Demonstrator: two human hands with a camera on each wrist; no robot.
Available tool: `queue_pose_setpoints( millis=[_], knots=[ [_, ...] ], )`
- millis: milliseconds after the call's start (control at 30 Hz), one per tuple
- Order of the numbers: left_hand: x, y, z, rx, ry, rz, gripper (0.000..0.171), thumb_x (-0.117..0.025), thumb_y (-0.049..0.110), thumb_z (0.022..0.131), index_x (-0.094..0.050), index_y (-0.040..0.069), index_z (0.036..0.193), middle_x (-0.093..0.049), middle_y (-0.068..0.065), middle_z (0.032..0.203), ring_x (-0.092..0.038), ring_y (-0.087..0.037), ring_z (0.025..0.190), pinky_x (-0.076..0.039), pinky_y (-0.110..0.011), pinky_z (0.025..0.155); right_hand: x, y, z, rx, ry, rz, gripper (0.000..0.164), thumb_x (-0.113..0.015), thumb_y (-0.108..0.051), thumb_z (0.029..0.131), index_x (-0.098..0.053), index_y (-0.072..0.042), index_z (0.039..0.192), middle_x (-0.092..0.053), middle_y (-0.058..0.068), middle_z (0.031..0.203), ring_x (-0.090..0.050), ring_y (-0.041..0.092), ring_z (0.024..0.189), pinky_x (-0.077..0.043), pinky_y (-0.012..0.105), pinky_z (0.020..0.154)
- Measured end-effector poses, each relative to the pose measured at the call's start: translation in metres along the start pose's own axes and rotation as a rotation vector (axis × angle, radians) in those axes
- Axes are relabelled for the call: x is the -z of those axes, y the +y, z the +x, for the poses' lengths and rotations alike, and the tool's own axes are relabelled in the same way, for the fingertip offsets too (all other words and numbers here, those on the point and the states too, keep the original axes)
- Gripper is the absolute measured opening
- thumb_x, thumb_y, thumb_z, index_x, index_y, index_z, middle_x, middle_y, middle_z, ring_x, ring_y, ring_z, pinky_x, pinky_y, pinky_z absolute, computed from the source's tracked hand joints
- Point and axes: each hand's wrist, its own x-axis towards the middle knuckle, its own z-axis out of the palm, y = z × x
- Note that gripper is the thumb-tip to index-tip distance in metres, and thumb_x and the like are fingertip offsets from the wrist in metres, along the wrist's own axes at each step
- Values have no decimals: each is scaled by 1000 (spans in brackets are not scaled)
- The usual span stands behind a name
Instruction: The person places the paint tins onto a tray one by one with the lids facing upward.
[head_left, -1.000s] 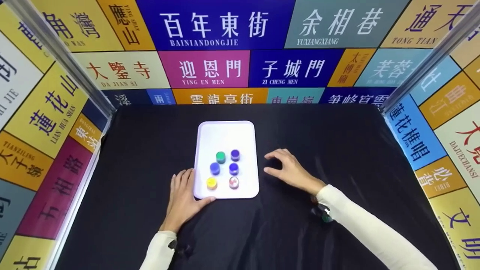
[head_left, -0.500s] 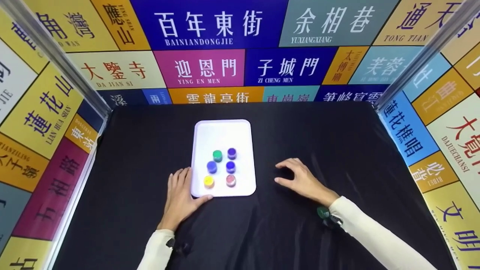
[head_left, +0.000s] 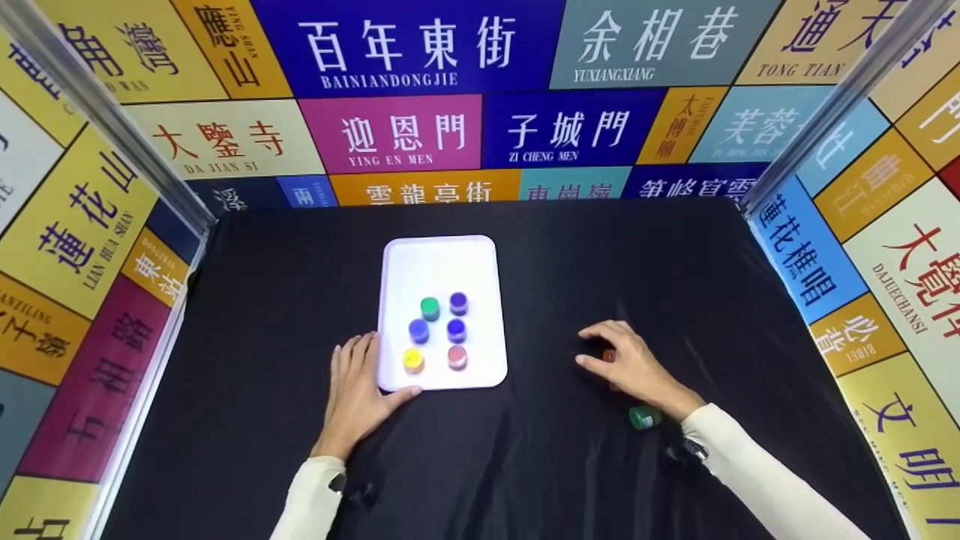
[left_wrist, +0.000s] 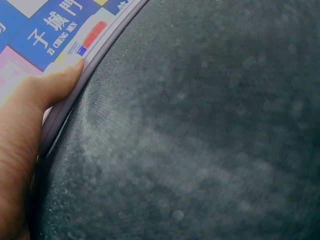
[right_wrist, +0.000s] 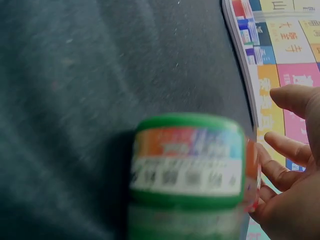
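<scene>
Right hand [head_left: 636,366] has its grip released, thumb and forefinger apart, red jar [head_left: 609,355] partly hidden under it on the bench [head_left: 600,255]. I'd pinch the sides, minding the green jar [head_left: 644,418] by the wrist. Left hand [head_left: 355,391], unclenched, rests against the tray [head_left: 439,264].

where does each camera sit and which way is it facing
Head: on the head, facing forward and down at the white tray; left hand, right hand and both sleeves show.
Left wrist: on that wrist, facing the tray's edge and black cloth; part of the left hand shows.
Right wrist: on that wrist, facing the green jar off the tray; part of the right hand shows.
Head and right wrist share that jar.
</scene>
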Motion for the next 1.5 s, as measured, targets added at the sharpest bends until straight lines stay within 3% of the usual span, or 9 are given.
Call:
queue_pose_setpoints(
  millis=[833, 1500],
  knots=[
    [-4, -3, 0, 6, -13, 14, 123, -81, 76, 83, -37, -1, 168, -45, -25, 165, -32, -45, 157, -5, -62, 135, 25, 35, -37, -107, 121, 6, 36, -90, -13, 92, -79, -2, 125, -77, 9, 121, -63, 31, 121, -39, 18, 102],
    [-1, -1, 1, 5, -16, 21, 122, -81, 75, 84, -37, 0, 169, -44, -25, 166, -31, -45, 157, -5, -63, 135, 25, 37, -38, -119, 132, 26, 34, -90, -7, 91, -80, -3, 123, -78, 10, 120, -61, 29, 121, -38, 13, 102]
  ],
)
